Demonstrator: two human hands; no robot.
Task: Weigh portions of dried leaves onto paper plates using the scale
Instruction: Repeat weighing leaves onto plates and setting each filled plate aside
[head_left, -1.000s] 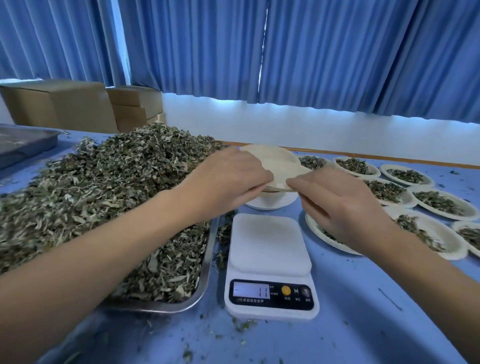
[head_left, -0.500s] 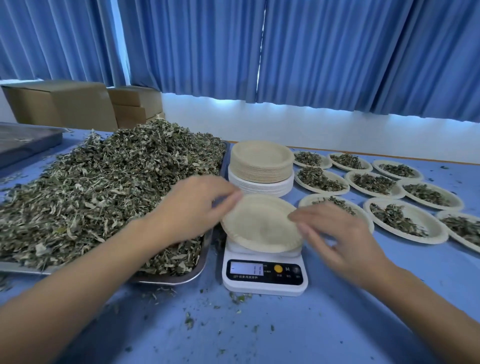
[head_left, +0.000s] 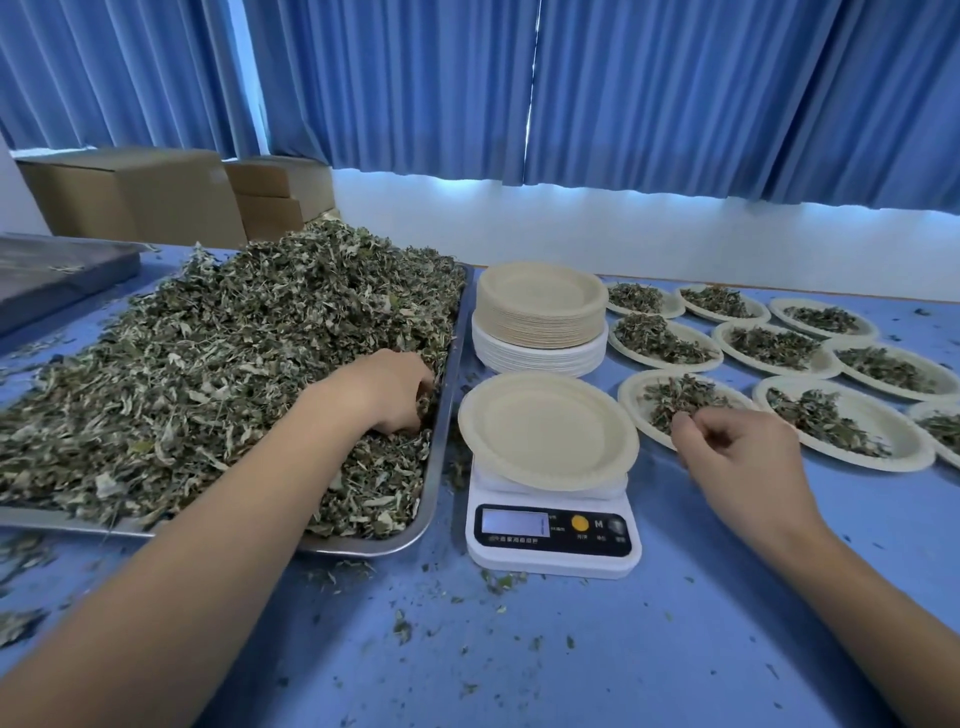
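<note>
bright, bluish daylight thru curtains (head_left: 623, 93) | soft shadows | wide-angle edge warp

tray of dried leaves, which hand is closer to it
Left. The left hand is inside the tray, fingers dug into the dried leaves. The right hand is on the far side of the scale, by a filled plate's near rim.

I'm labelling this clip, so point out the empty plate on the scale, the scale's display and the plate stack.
empty plate (head_left: 548, 431): head view, centre of its well.
scale's display (head_left: 514, 522): head view, middle of the screen.
plate stack (head_left: 540, 296): head view, top plate's well.
</note>
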